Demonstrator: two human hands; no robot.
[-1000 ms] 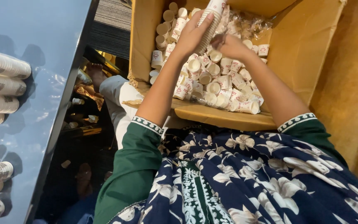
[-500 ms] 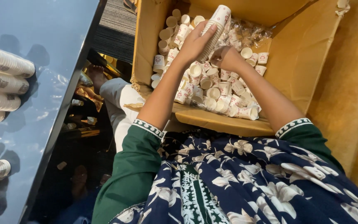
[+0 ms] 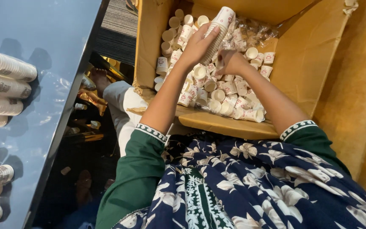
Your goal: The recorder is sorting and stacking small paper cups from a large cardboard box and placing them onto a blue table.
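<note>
1. My left hand point(image 3: 198, 46) wraps the cup stack point(image 3: 217, 34), held over the box point(image 3: 314, 55).
2. My right hand point(image 3: 229, 62) pinches its lower end.
3. I judge it light, crushable paper; hold mid-stack, gently.

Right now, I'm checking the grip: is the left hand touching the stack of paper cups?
Touching. The head view shows the left hand wrapped against the stack of paper cups, with no gap between the fingers and its side.

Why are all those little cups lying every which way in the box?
The loose paper cups lie jumbled in the cardboard box, on their sides and upturned, with crumpled clear wrapping behind. The left hand holds a neat stack of cups; the right hand steadies its base.
</note>
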